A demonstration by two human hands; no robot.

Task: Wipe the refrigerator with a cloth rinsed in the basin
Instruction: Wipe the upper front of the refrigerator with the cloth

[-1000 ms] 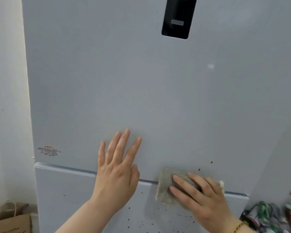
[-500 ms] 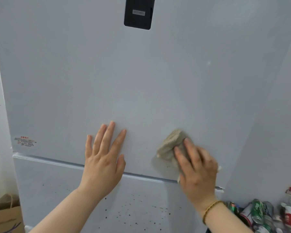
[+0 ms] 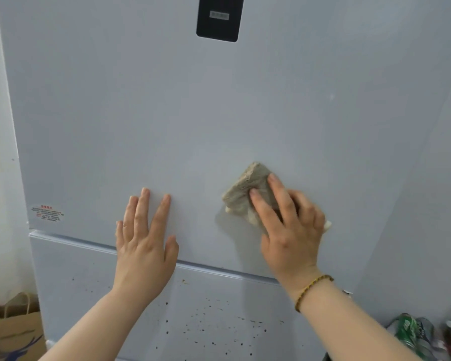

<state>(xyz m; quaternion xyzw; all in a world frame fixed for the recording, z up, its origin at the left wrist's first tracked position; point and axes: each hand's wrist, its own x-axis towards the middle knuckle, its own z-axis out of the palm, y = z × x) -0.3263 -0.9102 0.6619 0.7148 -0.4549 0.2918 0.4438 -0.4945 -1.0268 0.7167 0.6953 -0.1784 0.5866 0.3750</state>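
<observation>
step: wiping fridge (image 3: 193, 113) upper door | right hand (image 3: 289, 230) presses cloth (image 3: 248, 188) flat | left hand (image 3: 143, 241) spread, bracing beside cloth | tip: firm overlapping strokes toward specks (image 3: 208, 324) below

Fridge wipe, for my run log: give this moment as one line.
phase: wiping | right hand: presses cloth on upper door | left hand: flat on door | lower door: speckled

Left hand (image 3: 143, 246) flat; right hand (image 3: 289, 230) pressing
</observation>
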